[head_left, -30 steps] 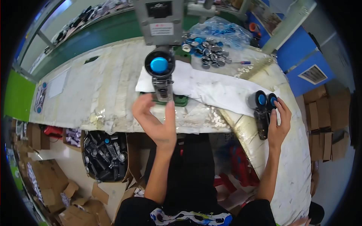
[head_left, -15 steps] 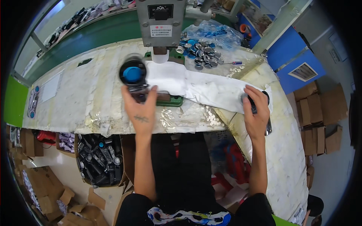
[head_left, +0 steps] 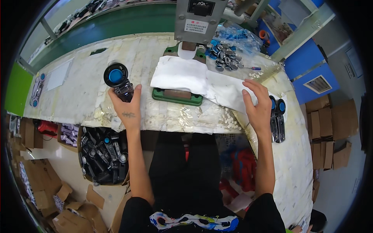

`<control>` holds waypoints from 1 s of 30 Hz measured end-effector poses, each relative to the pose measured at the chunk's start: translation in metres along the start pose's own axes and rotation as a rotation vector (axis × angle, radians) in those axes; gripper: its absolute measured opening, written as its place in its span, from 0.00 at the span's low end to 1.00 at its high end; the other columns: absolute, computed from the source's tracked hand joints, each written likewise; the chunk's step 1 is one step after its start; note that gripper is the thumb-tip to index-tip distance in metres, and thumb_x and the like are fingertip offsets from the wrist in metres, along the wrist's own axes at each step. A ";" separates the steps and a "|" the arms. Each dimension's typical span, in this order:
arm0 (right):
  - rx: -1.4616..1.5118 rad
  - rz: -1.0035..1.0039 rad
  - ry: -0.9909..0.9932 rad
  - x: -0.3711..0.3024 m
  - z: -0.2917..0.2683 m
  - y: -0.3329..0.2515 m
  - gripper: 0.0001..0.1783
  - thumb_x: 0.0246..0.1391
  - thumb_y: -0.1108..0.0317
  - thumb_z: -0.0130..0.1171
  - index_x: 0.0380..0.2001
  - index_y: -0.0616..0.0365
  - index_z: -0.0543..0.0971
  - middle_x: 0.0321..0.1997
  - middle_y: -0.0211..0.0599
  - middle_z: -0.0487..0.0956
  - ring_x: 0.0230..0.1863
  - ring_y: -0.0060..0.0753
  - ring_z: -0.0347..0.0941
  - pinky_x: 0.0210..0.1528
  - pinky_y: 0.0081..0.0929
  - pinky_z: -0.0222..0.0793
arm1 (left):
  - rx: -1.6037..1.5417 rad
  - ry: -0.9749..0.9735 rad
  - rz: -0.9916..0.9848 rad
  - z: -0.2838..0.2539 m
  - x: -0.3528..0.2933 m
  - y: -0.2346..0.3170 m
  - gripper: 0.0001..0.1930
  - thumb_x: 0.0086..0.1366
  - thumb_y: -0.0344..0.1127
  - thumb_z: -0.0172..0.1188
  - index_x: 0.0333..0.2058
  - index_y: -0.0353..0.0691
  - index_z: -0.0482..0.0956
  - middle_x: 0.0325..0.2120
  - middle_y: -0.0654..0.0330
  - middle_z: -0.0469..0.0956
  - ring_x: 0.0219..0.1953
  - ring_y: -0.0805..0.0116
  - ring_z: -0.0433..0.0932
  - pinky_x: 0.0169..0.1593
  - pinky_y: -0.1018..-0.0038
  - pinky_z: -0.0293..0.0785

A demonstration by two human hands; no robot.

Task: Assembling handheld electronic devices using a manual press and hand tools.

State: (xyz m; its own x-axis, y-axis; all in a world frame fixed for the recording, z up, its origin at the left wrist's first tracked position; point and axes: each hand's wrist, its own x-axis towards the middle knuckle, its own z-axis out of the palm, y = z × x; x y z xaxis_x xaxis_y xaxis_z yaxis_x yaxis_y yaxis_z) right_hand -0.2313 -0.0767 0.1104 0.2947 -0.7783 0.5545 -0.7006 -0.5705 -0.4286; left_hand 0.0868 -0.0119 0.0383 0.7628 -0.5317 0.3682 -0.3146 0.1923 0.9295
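My left hand (head_left: 126,106) is closed around the handle of a black device (head_left: 123,90) with a round head and a blue disc in its middle. It holds this device over the table, left of the press. My right hand (head_left: 257,105) hovers open at the right end of a white cloth (head_left: 229,89), fingers apart, nothing visible in them. Beside its wrist lie two similar black devices (head_left: 280,120) with blue discs, side by side. The cloth covers the green base (head_left: 176,100) of the press (head_left: 200,23).
Behind the press lie a pile of round metal and blue caps (head_left: 227,58), a clear plastic bag (head_left: 243,39) and a screwdriver (head_left: 254,68). A box of black devices (head_left: 103,159) stands below the table's front edge. Cardboard boxes (head_left: 332,120) are stacked at right.
My left hand has carried the black device leftward, away from the press. My right hand has let go of a dark round-headed device and opened. The whole view has shifted.
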 end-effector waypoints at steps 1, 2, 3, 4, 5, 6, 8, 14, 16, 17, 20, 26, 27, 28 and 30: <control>0.007 -0.002 -0.008 -0.002 -0.001 -0.001 0.11 0.51 0.73 0.58 0.40 0.59 0.79 0.46 0.42 0.78 0.50 0.44 0.71 0.53 0.33 0.65 | -0.003 0.002 -0.015 -0.001 -0.001 0.001 0.26 0.53 0.34 0.69 0.46 0.33 0.64 0.33 0.60 0.73 0.33 0.74 0.71 0.41 0.78 0.68; -0.027 -0.004 0.017 -0.004 -0.004 0.000 0.11 0.51 0.73 0.58 0.40 0.59 0.79 0.46 0.42 0.78 0.50 0.44 0.71 0.53 0.33 0.65 | -0.021 -0.010 -0.045 -0.002 -0.002 0.002 0.26 0.53 0.34 0.69 0.45 0.33 0.65 0.32 0.61 0.73 0.33 0.74 0.71 0.40 0.78 0.68; -0.061 -0.007 0.042 -0.007 -0.008 0.002 0.12 0.51 0.73 0.58 0.40 0.59 0.79 0.46 0.42 0.77 0.50 0.43 0.71 0.53 0.32 0.65 | -0.022 -0.029 -0.048 -0.001 -0.001 -0.001 0.26 0.53 0.34 0.69 0.45 0.33 0.65 0.32 0.61 0.73 0.33 0.74 0.71 0.40 0.78 0.68; -0.061 0.016 0.068 -0.009 -0.015 0.000 0.11 0.51 0.74 0.58 0.40 0.59 0.79 0.47 0.42 0.77 0.50 0.42 0.72 0.52 0.31 0.65 | -0.019 -0.044 -0.048 -0.003 0.000 -0.002 0.25 0.53 0.34 0.69 0.45 0.33 0.65 0.31 0.61 0.73 0.32 0.74 0.71 0.40 0.79 0.68; -0.094 0.047 0.089 -0.012 -0.023 -0.001 0.11 0.51 0.74 0.58 0.40 0.60 0.79 0.47 0.41 0.77 0.49 0.41 0.72 0.52 0.30 0.66 | -0.010 -0.052 -0.054 -0.005 0.002 -0.001 0.25 0.53 0.33 0.69 0.45 0.33 0.65 0.31 0.61 0.74 0.33 0.75 0.71 0.40 0.78 0.69; -0.067 0.053 0.105 -0.017 -0.031 0.003 0.11 0.53 0.74 0.58 0.40 0.60 0.79 0.47 0.40 0.77 0.50 0.40 0.72 0.52 0.30 0.65 | -0.037 -0.064 -0.060 -0.006 0.005 -0.001 0.25 0.53 0.33 0.69 0.45 0.33 0.65 0.32 0.61 0.74 0.33 0.75 0.72 0.40 0.78 0.69; -0.096 0.080 0.135 -0.026 -0.044 0.008 0.11 0.54 0.74 0.56 0.41 0.62 0.78 0.48 0.40 0.77 0.51 0.38 0.71 0.54 0.30 0.63 | -0.091 -0.085 -0.090 -0.006 0.009 -0.003 0.26 0.53 0.31 0.69 0.45 0.33 0.65 0.33 0.60 0.75 0.35 0.73 0.74 0.42 0.76 0.71; -0.181 0.166 0.218 -0.053 -0.075 0.029 0.12 0.56 0.75 0.54 0.43 0.62 0.78 0.49 0.40 0.77 0.52 0.37 0.71 0.56 0.31 0.62 | -0.075 -0.118 -0.027 -0.013 0.044 0.001 0.29 0.52 0.31 0.69 0.50 0.35 0.64 0.38 0.55 0.76 0.41 0.68 0.77 0.46 0.73 0.72; -0.228 0.185 0.218 -0.063 -0.084 0.040 0.12 0.57 0.73 0.54 0.45 0.61 0.78 0.49 0.39 0.77 0.53 0.36 0.71 0.57 0.30 0.62 | -0.046 -0.105 0.009 -0.021 0.056 -0.003 0.29 0.51 0.31 0.69 0.50 0.35 0.65 0.38 0.55 0.76 0.41 0.68 0.77 0.45 0.73 0.72; -0.236 0.196 0.224 -0.066 -0.086 0.041 0.13 0.57 0.73 0.53 0.45 0.61 0.77 0.50 0.39 0.77 0.53 0.36 0.71 0.57 0.30 0.62 | -0.021 -0.100 0.040 -0.027 0.060 -0.004 0.28 0.51 0.31 0.69 0.49 0.35 0.65 0.37 0.56 0.76 0.40 0.68 0.77 0.45 0.73 0.73; -0.233 0.247 0.232 -0.076 -0.090 0.052 0.13 0.59 0.72 0.52 0.46 0.61 0.77 0.51 0.39 0.76 0.53 0.35 0.70 0.57 0.30 0.62 | -0.020 -0.090 0.077 -0.047 0.072 -0.006 0.27 0.51 0.31 0.69 0.48 0.35 0.66 0.35 0.57 0.76 0.35 0.70 0.77 0.41 0.75 0.73; -0.193 0.326 0.237 -0.095 -0.089 0.058 0.13 0.60 0.71 0.52 0.47 0.62 0.77 0.50 0.39 0.76 0.52 0.34 0.70 0.56 0.29 0.63 | 0.024 -0.152 0.015 -0.064 0.072 -0.031 0.20 0.52 0.31 0.67 0.40 0.35 0.67 0.31 0.60 0.75 0.32 0.74 0.74 0.38 0.76 0.72; -0.180 0.320 0.233 -0.096 -0.088 0.056 0.13 0.60 0.71 0.52 0.47 0.62 0.77 0.50 0.39 0.76 0.52 0.34 0.70 0.56 0.29 0.63 | 0.021 -0.156 0.022 -0.064 0.073 -0.029 0.20 0.52 0.31 0.67 0.40 0.35 0.67 0.31 0.60 0.75 0.32 0.73 0.74 0.38 0.76 0.72; -0.189 0.330 0.227 -0.098 -0.086 0.056 0.13 0.60 0.71 0.52 0.47 0.62 0.77 0.50 0.39 0.76 0.52 0.34 0.70 0.56 0.29 0.63 | 0.049 -0.170 0.034 -0.064 0.075 -0.030 0.20 0.51 0.31 0.67 0.40 0.35 0.67 0.32 0.60 0.75 0.33 0.74 0.74 0.38 0.76 0.72; -0.187 0.337 0.218 -0.101 -0.085 0.058 0.13 0.60 0.71 0.52 0.47 0.62 0.77 0.51 0.38 0.76 0.52 0.34 0.70 0.56 0.29 0.63 | 0.055 -0.161 0.011 -0.066 0.073 -0.027 0.20 0.51 0.31 0.67 0.40 0.35 0.67 0.32 0.60 0.75 0.32 0.74 0.74 0.37 0.77 0.72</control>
State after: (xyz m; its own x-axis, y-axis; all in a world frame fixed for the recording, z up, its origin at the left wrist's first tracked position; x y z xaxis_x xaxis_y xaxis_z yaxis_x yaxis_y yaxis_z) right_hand -0.3573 -0.0090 0.0901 -0.0998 -0.8277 0.5522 -0.8458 -0.2217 -0.4853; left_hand 0.1884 -0.0018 0.0414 0.6602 -0.6560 0.3659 -0.3557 0.1560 0.9215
